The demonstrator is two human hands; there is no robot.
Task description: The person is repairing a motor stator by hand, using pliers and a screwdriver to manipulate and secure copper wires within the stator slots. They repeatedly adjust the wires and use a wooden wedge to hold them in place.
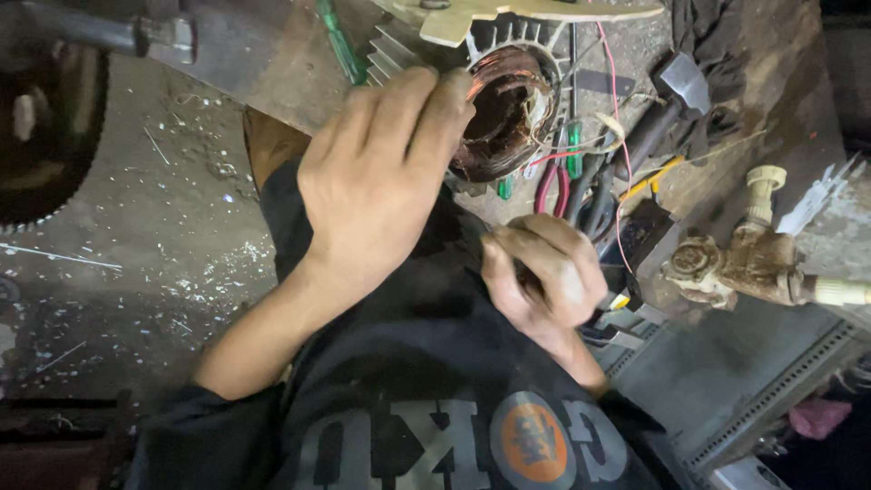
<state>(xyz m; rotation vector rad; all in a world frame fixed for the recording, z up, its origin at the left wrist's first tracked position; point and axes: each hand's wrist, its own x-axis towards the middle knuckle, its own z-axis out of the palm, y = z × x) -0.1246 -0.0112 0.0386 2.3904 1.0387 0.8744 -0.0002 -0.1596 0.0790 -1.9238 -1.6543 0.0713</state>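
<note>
**Hands at the mouth of a wound motor stator**

The bench (pixel 272 54) is cluttered and gritty, and the biggest thing on it is the motor stator (pixel 508 104), a finned metal shell packed with copper windings, sitting at the bench edge just above the person's lap. It looks heavy and rigid in the casing, so the fins are the place to grip it; the copper coils and the thin lead wires spilling from them look easily nicked or bent, and I'd judge them no place to take hold. Its bore faces up and toward the person, the long axis running through that opening and tilted slightly away.

The left hand (pixel 381 172) lies over the near rim, fingers curled on the casing edge, steadying it. The right hand (pixel 544 272), well apart and lower, is closed into a loose fist; something small may be pinched inside, but I cannot tell what.

To the right lie a hammer (pixel 667 109), pliers (pixel 552 186), and a corroded valve (pixel 739 259). A red wire (pixel 610 109) trails across them.
</note>
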